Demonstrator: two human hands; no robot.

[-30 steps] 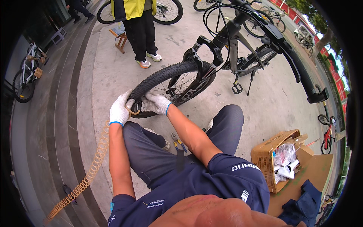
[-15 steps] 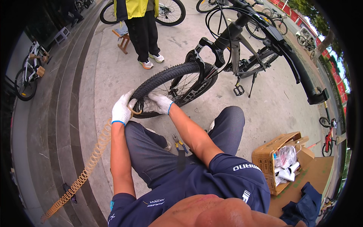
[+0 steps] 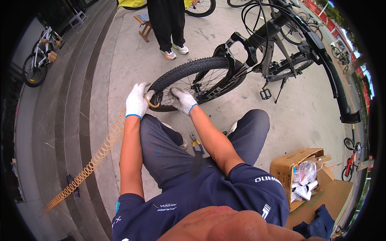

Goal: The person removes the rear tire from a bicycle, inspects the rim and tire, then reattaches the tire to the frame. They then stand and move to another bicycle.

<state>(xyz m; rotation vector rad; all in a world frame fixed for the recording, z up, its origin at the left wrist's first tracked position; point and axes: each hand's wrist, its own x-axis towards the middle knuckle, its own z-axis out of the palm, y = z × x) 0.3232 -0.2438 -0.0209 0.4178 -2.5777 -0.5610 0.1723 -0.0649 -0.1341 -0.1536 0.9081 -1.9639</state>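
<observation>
In a white knitted glove with a blue cuff, my left hand is closed at the near left edge of the bicycle's front wheel. It grips the end of a tan coiled air hose, which loops beside the tyre and trails down to the lower left. What sits at the hose tip is hidden by the glove. My right hand, gloved the same way, is beside the spokes just inside the rim. Its fingers are loosely bent and apart, with nothing visible in them. The bicycle stands upright on its kickstand.
Pliers lie on the ground between my legs. A cardboard box holding plastic wrap is at the right, near dark blue cloth. Another person stands behind the wheel by a small folding stool. Stone steps run along the left.
The whole view has shifted, so the wheel, bicycle and standing person appear farther right and higher. Both hands stay at the wheel, the left still on the hose end.
</observation>
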